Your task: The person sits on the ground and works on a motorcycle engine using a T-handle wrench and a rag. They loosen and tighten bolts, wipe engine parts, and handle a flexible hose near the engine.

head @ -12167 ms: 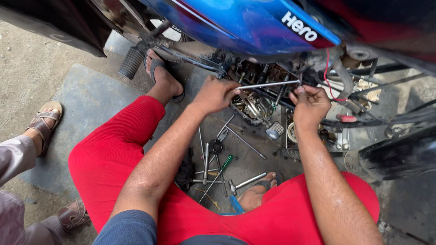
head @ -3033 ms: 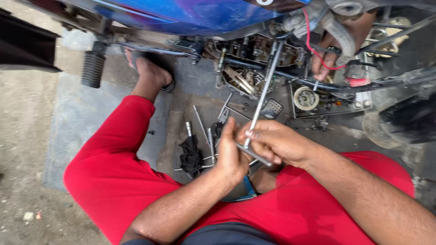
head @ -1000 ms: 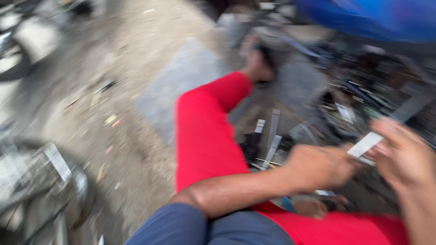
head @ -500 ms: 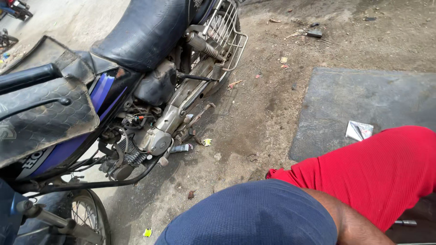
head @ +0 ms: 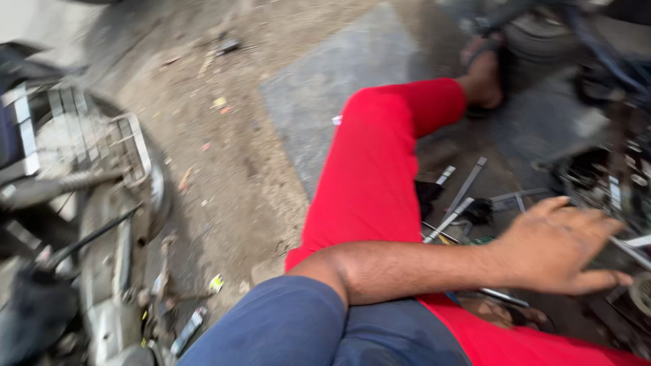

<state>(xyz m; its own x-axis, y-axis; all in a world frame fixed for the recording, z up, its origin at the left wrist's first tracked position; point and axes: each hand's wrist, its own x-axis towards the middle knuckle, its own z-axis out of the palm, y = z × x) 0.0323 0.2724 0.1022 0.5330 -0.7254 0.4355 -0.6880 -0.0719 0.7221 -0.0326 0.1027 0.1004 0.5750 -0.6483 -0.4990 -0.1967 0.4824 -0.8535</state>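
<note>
Your left hand (head: 559, 247) hangs flat and spread, fingers stretched out and splayed, with nothing in its grasp, hovering over the scatter of metal tools (head: 461, 200) that lies on the dark ground just past your red-trousered knee (head: 376, 169). Those long silvery bars and spanners sit between your leg and the stripped motorcycle engine (head: 610, 183) at the right edge, and your fingertips point toward a thin rod (head: 634, 247) there; whether they touch it, you can't tell, the motion blur eats the detail. Your right hand is out of the shot altogether. For packaging, there's little: a small yellow-and-white scrap (head: 215, 282) lies on the dirt beside the parked motorcycle (head: 81, 224) at your left, a bit of white paper (head: 337, 120) peeks out at the edge of your knee on the grey mat (head: 325, 81), and pale litter (head: 218, 103) dots the sandy ground up top. No box or tray shows; the tools lie loose. A black lump (head: 481, 210) sits among them, too smeared to name. Your sandalled foot (head: 483, 78) rests far up near a tyre (head: 536, 34), and another sandal (head: 502, 312) is half hidden under your forearm. The left motorcycle is cut off by the frame.
</note>
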